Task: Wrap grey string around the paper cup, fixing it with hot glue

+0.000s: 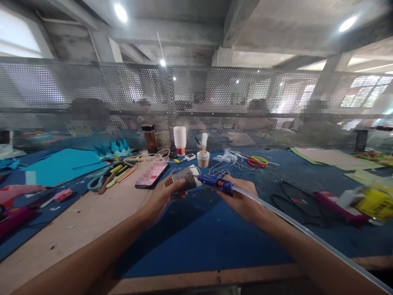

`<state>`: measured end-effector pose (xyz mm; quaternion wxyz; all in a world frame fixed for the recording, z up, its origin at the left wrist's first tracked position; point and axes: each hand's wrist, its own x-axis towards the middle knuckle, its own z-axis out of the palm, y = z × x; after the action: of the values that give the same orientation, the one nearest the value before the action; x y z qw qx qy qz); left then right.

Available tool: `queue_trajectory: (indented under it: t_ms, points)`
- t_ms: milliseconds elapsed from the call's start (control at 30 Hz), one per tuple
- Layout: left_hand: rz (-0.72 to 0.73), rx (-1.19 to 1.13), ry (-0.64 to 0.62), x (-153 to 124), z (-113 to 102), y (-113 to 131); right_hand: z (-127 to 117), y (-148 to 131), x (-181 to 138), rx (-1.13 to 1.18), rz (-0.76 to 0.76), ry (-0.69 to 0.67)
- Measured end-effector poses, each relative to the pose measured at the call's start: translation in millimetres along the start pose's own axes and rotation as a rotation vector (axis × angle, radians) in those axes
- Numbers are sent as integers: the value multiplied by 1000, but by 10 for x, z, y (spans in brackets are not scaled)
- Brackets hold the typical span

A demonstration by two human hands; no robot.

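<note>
My left hand [161, 197] is closed around a small paper cup [186, 178] covered in grey-brown material, held on its side above the blue table [196, 241]. My right hand [242, 199] grips a blue hot glue gun [215, 182], its nozzle touching the cup's side. A long clear glue stick [294, 225] runs back from the gun over my right forearm.
A phone [151, 175] lies just left of the cup. Behind are stacked paper cups [179, 140], a brown jar [150, 138], red-and-yellow scissors [257, 161], white cords and teal paper [61, 166]. Pens and scissors lie at left, a pink glue gun [16, 192] at far left. A perforated metal screen [196, 102] separates blurred people beyond.
</note>
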<state>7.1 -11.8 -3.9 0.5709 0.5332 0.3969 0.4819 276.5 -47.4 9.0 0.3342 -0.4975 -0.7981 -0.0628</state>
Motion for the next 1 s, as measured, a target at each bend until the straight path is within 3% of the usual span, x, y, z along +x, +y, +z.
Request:
queue_trajectory:
  t_ms: [1000]
  points:
    - [-87,-84,-25,31,-37,4,13,6,-11,0,-9,-31]
